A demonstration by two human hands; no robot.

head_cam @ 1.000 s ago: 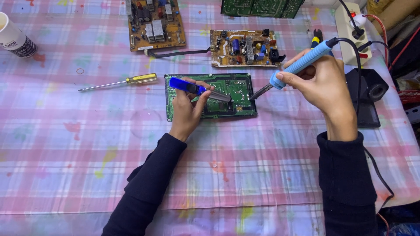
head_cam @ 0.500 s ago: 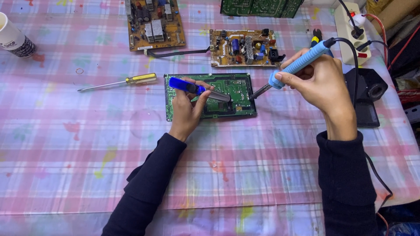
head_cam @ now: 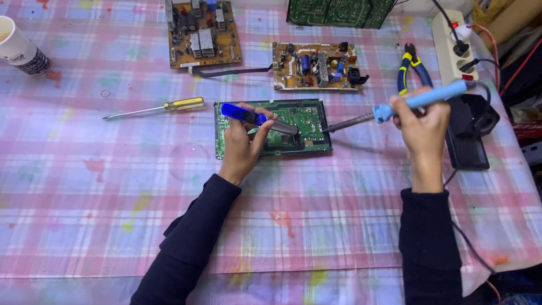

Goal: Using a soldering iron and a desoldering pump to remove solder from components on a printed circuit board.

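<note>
While left hand (head_cam: 244, 148) covers green board (head_cam: 307, 118), components unreadable

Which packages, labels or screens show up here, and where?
Paper cup: far left corner of the table, white, round, with a dark printed band around its lower part.
Cardboard box: far right corner, brown, only partly in frame.
Red packet: right edge past the table, red with a pale label, mostly cut off.
No screens in view.

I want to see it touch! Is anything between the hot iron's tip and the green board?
Nothing visible blocks it. The soldering iron tip sits at the green board's right edge; the blue tool lies further left.
</note>
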